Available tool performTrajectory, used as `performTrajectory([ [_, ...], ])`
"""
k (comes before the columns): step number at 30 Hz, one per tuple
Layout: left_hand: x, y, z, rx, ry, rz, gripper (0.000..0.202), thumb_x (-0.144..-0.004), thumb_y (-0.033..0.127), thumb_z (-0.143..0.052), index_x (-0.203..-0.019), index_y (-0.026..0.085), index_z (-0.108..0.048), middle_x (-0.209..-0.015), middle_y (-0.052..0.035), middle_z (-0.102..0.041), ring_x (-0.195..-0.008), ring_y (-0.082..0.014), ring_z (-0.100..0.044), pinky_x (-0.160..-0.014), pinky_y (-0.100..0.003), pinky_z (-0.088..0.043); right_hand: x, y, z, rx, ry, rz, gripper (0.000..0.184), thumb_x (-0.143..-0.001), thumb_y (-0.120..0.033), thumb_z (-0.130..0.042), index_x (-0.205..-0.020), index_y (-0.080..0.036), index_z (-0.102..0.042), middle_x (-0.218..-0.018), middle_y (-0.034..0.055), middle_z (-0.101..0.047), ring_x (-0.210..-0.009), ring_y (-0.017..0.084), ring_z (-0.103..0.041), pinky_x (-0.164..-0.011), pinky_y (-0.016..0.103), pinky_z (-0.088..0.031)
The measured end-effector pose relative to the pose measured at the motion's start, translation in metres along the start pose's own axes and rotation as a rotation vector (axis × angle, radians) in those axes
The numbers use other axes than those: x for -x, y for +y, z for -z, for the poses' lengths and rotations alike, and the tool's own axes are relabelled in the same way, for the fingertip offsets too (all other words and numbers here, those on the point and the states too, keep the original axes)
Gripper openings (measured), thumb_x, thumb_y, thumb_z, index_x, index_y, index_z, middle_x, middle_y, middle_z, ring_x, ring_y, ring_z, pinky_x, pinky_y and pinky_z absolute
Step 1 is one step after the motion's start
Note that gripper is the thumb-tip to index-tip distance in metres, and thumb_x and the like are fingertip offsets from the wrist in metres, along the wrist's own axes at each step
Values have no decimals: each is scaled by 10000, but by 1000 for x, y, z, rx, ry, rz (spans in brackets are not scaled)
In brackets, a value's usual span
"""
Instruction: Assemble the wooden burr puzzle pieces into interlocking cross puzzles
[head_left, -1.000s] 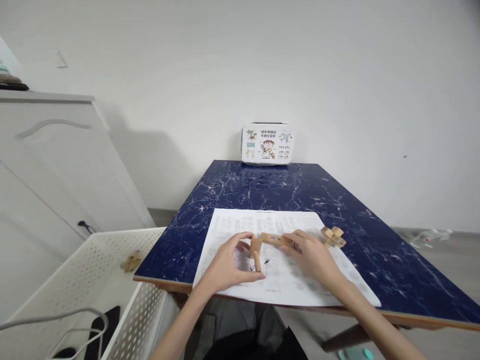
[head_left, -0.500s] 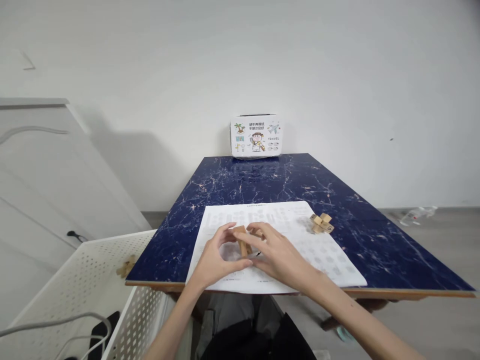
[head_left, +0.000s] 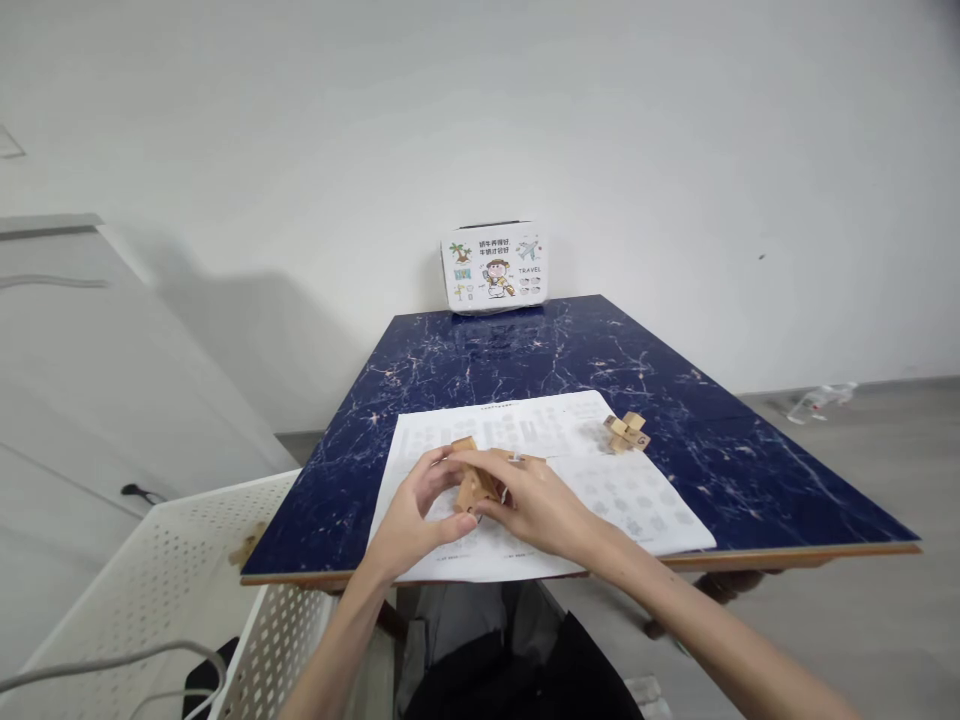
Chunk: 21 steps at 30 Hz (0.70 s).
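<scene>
Wooden puzzle pieces (head_left: 474, 490) are gripped between my two hands over a printed instruction sheet (head_left: 637, 510). My left hand (head_left: 409, 522) curls round their left side, thumb toward the near end. From the right, my right hand (head_left: 541, 508) closes over the pieces and covers part of them. How the pieces fit together is hidden by the fingers. Another light wooden piece (head_left: 534, 460) shows just behind my right hand; whether it is touched, I cannot tell. At the sheet's right edge sits a small interlocked wooden puzzle (head_left: 627, 433) with a letter on one end.
The blue marbled table (head_left: 480, 360) has a wooden front edge. A white cartoon-printed case (head_left: 495, 268) stands at its back against the wall. Left of the table is a white perforated basket (head_left: 277, 630) with cables and a wooden puzzle (head_left: 246, 545) inside.
The view has shifted and tilted slightly. Between my hands the wooden pieces have been turned from nearly upright to a slant, and my right fingers reach further over them.
</scene>
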<state>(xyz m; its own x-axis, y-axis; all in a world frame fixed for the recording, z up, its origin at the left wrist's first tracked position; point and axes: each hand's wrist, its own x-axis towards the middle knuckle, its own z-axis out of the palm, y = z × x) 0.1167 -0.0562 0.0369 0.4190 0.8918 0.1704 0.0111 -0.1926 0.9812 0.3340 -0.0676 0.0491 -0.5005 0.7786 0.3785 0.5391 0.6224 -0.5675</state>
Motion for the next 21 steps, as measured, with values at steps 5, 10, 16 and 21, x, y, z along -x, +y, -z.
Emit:
performTrajectory([
  [5, -5, 2, -4, 73, -37, 38, 823, -703, 488, -896, -1378, 253, -490, -1394, -142, -650, -1338, -342, -581, -1159, -487, -406, 0, 8, 4, -19, 5, -35, 642, -949, -225, -692, -1512, -402, -440, -927, -24, -710, -732, 168, -647, -705, 263, -464],
  [10, -11, 6, -5, 96, -19, 103, 853, -661, 540, -900, -1386, 262, -546, -1431, -150, -630, -1329, -379, -584, -1098, -483, -460, -3, 14, 10, -18, 11, -50, 655, -940, -199, -661, -1521, -384, -423, -841, -44, -701, -672, 164, -629, -651, 249, -424],
  [16, -12, 18, -16, -13, 36, 162, 737, -906, 545, -685, -1546, 271, -444, -1529, -122, -560, -1436, -320, -502, -1194, -509, -384, -5, 20, 10, 152, 22, -163, 652, -906, -157, -599, -1517, -315, -433, -795, -30, -714, -684, 183, -661, -623, 243, -387],
  [21, -15, 27, -40, -63, 86, 173, 586, -987, 549, -560, -1470, 218, -555, -1550, -98, -541, -1454, -315, -483, -1225, -523, -367, -6, 22, 7, 355, -3, -216, 617, -921, -139, -536, -1505, -315, -441, -959, 30, -780, -749, 211, -698, -581, 252, -321],
])
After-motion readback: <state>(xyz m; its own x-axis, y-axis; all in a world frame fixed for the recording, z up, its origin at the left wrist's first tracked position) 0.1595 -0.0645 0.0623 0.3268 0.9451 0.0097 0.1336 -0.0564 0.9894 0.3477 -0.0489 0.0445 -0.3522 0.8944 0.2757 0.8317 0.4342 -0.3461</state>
